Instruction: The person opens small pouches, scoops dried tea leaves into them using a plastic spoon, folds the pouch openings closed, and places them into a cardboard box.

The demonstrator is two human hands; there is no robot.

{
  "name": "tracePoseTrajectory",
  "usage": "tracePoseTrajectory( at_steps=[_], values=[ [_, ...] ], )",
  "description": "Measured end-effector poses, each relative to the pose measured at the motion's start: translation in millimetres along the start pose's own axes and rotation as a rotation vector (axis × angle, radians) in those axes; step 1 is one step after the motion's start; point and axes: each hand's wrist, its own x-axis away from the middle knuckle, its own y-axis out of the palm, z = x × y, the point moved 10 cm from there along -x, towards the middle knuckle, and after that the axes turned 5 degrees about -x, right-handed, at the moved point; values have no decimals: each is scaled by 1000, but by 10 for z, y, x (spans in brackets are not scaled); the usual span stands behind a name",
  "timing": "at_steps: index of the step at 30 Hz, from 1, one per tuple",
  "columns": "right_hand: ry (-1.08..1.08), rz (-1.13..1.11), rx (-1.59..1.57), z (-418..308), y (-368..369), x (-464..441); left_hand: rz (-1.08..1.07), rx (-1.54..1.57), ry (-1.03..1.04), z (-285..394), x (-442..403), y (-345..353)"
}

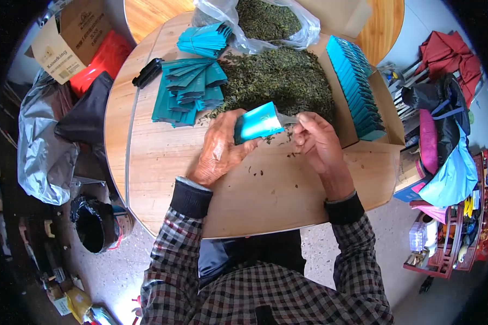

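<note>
My left hand (218, 149) is wrapped round a shiny teal packet (258, 123) above the near side of the wooden table (249, 200). At the packet's right end, my right hand (317, 138) pinches a small, thin, greyish piece (289, 119) that reaches to the packet's opening; what it is cannot be made out clearly. Behind both hands spreads a heap of dried green leaves (287, 76). Flat teal packets (190, 89) lie overlapping left of the heap, with a bundled stack (203, 39) beyond them.
A cardboard box (390, 108) on the right holds a row of teal packets (355, 86). At the back is a clear plastic bag (309, 27) of leaves. A black object (147, 73) lies at the left. A lined bin (92, 225) stands on the floor.
</note>
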Motion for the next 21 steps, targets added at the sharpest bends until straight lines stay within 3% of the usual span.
tracePoseTrajectory(
  at_steps=[15,18,20,21],
  values=[
    [-72,-25,-80,-320,-88,65,51,118,-53,-146,-9,18],
    [-131,35,8,-501,-178,96,84,145,-67,-147,-16,-17],
    [-179,155,354,-734,-260,187,95,168,-100,-142,-13,-58],
    [-180,157,358,-816,-329,219,117,141,-110,-123,-23,-106]
  ],
)
